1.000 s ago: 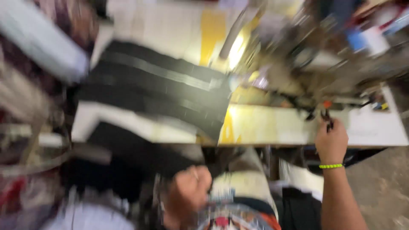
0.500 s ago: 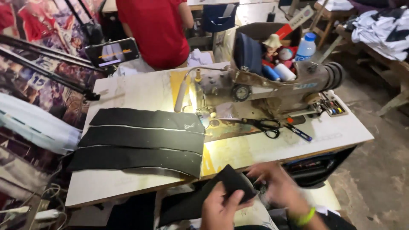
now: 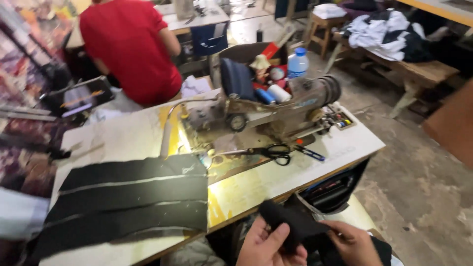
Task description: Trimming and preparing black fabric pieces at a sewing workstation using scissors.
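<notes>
Cloth piece: a small black cloth [image 3: 290, 222], soft and floppy, with a rounded top edge. It is low in the view, in front of the bench edge, held up between both hands.
Left hand: the left hand [image 3: 268, 245] has its fingers curled shut on the cloth, thumb on top.
Right hand: the right hand [image 3: 351, 240] pinches the other side of the cloth with closed fingers.
Bench: the bench [image 3: 345, 148] has a flat, pale top with yellow worn patches.
Strips: long black strips [image 3: 128, 197] with thin pale edges lie flat on the bench, side by side.
Machine: a grey metal sewing machine [image 3: 266, 111], dusty and worn.
Scissors: black-handled scissors [image 3: 273, 151] lie just in front of the machine.
Person: someone in a red shirt [image 3: 130, 47] stands behind the bench.
</notes>
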